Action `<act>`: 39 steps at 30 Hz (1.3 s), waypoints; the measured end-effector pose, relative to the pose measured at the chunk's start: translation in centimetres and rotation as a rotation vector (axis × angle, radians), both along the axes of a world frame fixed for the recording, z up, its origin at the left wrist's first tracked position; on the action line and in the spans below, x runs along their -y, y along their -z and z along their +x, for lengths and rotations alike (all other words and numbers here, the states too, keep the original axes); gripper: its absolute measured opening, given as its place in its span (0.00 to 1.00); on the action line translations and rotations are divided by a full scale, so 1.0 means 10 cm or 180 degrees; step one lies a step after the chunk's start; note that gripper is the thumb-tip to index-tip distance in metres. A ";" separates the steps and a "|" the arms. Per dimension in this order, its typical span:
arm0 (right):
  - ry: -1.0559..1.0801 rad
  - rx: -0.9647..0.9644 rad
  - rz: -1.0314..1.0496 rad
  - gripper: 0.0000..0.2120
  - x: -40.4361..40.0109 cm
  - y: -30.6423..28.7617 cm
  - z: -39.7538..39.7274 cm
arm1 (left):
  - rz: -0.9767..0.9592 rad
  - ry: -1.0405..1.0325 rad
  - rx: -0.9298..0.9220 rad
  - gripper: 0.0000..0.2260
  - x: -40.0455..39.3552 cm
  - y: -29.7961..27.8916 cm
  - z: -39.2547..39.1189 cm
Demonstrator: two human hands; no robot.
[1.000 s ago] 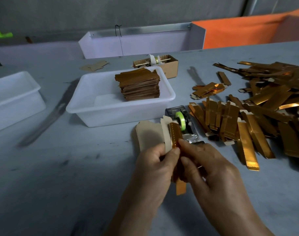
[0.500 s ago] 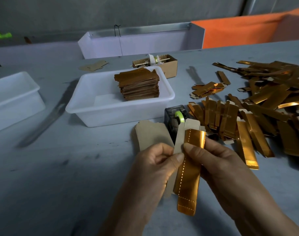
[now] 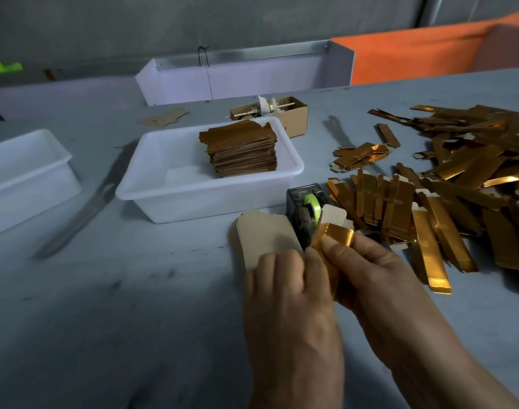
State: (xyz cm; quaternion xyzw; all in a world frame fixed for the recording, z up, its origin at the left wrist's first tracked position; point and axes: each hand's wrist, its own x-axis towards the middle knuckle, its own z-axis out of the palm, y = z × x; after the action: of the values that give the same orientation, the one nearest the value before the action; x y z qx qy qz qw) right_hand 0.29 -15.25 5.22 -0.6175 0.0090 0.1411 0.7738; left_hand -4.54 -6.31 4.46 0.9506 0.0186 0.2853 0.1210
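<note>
Fingers of the left hand and right hand pinch a gold foil carton blank, held above the counter just on the near side of the tape dispenser. Risk: uneven thumb pressure may crease the foil off its score line, or a loose pinch may let the blank spring flat. Long axis runs from the near edge toward the far edge, tilted up; the pale tuck flap points away. The hands hide its lower half.

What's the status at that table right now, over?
Left hand and right hand both pinch the gold carton, white flap on top. Tape dispenser close behind it.
</note>
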 end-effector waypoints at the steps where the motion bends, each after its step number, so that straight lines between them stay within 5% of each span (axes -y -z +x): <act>1: 0.0004 -0.0005 -0.0008 0.14 0.01 0.00 0.01 | 0.0164 -0.0095 -0.0130 0.15 0.04 0.01 -0.01; 7: 0.0025 0.0181 -0.0433 0.13 0.02 0.05 0.04 | 0.0105 0.0078 -0.0257 0.12 0.09 0.04 0.00; 13: -0.0026 0.0051 -0.0140 0.08 0.10 0.00 0.14 | -0.3710 0.0118 -0.1225 0.05 -0.13 -0.09 0.13; 15: -0.0108 0.0198 -0.0170 0.08 0.10 -0.04 0.16 | -0.4332 0.0246 -0.1498 0.04 -0.23 -0.11 0.18; 21: 0.0211 0.0811 -0.1366 0.16 0.08 -0.10 0.28 | -0.5019 0.0347 -0.1627 0.02 -0.32 -0.08 0.26; 27: 0.0388 0.0929 -0.2133 0.07 0.42 -0.04 0.48 | -0.5254 -0.0247 -0.1069 0.06 -0.42 0.05 0.24; 39: -0.0191 0.0734 -0.2539 0.05 0.20 0.15 0.46 | -0.5523 -0.0058 -0.1194 0.04 -0.36 0.04 0.25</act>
State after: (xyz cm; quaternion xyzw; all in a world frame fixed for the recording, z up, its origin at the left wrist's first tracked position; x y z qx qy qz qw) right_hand 4.85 -17.27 3.77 -0.8806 -0.0418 0.0790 0.4654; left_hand -2.09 -2.75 4.03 0.5549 0.2554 0.0112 0.7916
